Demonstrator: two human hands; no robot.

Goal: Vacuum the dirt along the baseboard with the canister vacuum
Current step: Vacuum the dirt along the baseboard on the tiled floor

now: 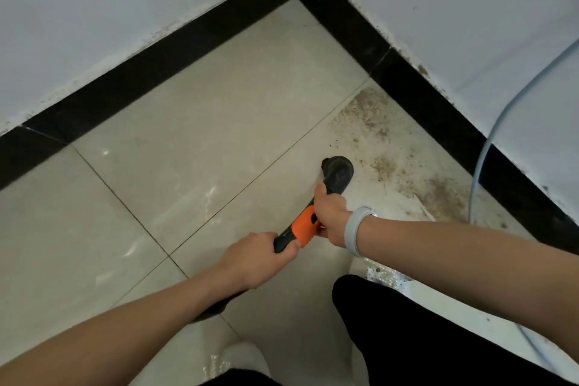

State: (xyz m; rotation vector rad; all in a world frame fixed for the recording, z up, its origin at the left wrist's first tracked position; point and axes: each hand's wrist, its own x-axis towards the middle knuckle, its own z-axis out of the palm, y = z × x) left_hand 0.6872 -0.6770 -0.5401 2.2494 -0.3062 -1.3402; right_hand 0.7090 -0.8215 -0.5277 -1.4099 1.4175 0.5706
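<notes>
A black vacuum wand with an orange collar points down at the beige tile floor, and its round black nozzle sits just left of a patch of brown dirt. The dirt runs along the black baseboard on the right wall. My left hand grips the lower black handle end of the wand. My right hand, with a white wristband, grips the wand just above the orange collar. The canister is out of view.
The two white walls meet in a corner at the top, with the baseboard continuing along the left wall. A clear, pale hose or cable hangs down the right wall to the floor. My dark trouser legs and white shoes fill the bottom.
</notes>
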